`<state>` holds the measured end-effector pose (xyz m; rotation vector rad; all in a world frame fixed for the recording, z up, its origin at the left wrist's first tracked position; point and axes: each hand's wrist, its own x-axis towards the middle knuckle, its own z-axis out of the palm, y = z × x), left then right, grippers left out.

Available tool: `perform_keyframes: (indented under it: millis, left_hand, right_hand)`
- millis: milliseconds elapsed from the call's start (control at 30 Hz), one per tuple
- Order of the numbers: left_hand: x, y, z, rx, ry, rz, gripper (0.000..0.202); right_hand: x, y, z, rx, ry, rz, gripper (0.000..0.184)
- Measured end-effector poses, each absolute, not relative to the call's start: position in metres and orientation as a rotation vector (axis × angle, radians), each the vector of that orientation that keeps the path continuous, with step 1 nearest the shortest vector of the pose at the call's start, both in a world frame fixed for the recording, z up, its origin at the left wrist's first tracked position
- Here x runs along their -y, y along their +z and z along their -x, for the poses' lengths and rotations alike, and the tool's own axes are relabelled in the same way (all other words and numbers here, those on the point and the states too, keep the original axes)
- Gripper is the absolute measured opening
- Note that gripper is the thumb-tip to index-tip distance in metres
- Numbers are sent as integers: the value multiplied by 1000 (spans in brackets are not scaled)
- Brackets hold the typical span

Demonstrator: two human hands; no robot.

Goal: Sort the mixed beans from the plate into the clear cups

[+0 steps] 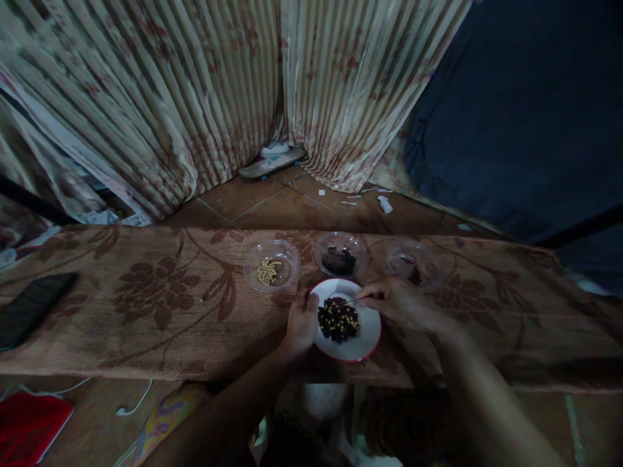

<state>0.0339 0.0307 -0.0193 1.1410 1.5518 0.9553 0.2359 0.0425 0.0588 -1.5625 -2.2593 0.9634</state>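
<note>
A white plate with a red rim sits on the cloth in front of me, with a mixed pile of dark and yellow beans on it. My left hand grips the plate's left edge, thumb over the rim. Over the plate's upper right, my right hand pinches thin metal tweezers, whose tips reach into the pile. Behind the plate stand three clear plastic bowls: the left bowl has yellow beans, the middle bowl black ones, and the right bowl a few dark reddish ones.
A brown flowered cloth covers the narrow table. On its left end lies a dark phone. Beyond the table are a skateboard, floor litter and striped curtains. A red item and a white cable lie below left.
</note>
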Motion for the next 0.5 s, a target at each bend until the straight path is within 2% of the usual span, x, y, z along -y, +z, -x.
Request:
perform_keyframes:
  millis: [100,300,500]
  left_hand:
    - [-30,-19,-34,-1562,959,-1154,24]
    - [-30,-19,-34,-1582,958,-1142,25]
    - [-30,-19,-34,-1569,953,-1155,25]
  right_hand:
    - [-44,61,-240,2138,941,1546,23]
    - [-47,64,-245,1881,671,1557,23]
    - [-44,60,-242,2172,923,1614,20]
